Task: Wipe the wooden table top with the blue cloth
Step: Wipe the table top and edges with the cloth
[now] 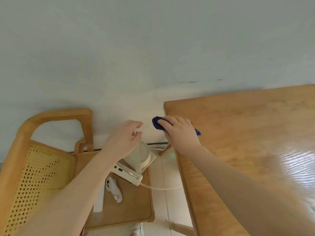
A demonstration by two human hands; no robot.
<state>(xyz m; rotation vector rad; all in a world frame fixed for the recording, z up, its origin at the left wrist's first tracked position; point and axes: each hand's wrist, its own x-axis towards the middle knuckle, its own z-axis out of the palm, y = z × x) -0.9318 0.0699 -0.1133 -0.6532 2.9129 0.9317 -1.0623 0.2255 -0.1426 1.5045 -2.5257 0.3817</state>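
Observation:
The wooden table top [247,126] fills the right half of the view, its left edge running down the middle. A bunched blue cloth [157,123] lies at the table's far left corner and sticks out past the edge. My right hand [180,132] lies on top of the cloth, fingers curled over it, pressing it to the wood. My left hand [123,139] hovers in the air left of the table, above the chair, fingers loosely curled and holding nothing.
A wooden chair [56,120] with a cane back stands left of the table. On its seat are a white kettle [139,155], a white power strip [127,173] with a cable, and a white controller [113,189]. A pale wall is behind.

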